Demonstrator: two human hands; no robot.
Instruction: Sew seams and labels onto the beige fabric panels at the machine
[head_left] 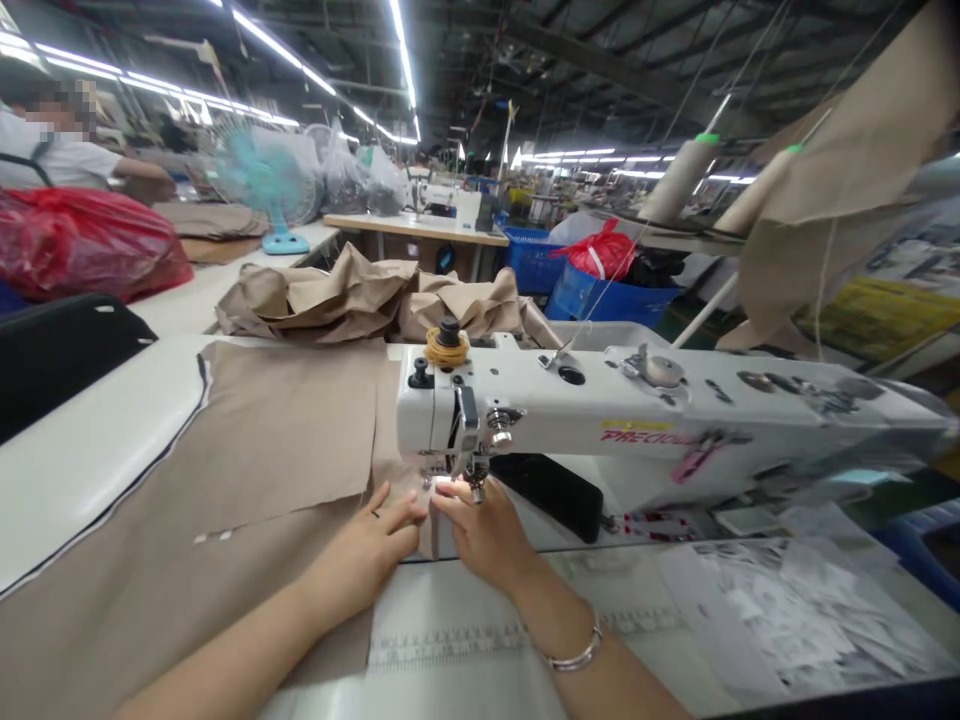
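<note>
My left hand (367,545) lies flat on beige fabric (289,430), its fingers spread, just left of the presser foot (454,472) of a white sewing machine (540,400). Beside it, my right hand (487,530) has its fingers pressed together at a small, brightly lit white piece (445,482) by the needle. Part of that piece is hidden by the fingertips and machine parts. The beige fabric runs under the needle area and spreads left over the table, one layer on another, with a dark and white edging along its far left side.
Behind the machine is a crumpled heap of beige fabric (337,295). A black phone (555,493) lies under the machine arm. Right front is a plastic bag of white labels (810,610). Thread cones (682,180) stand at the back right. A person (75,150) sits far left near a fan (262,180).
</note>
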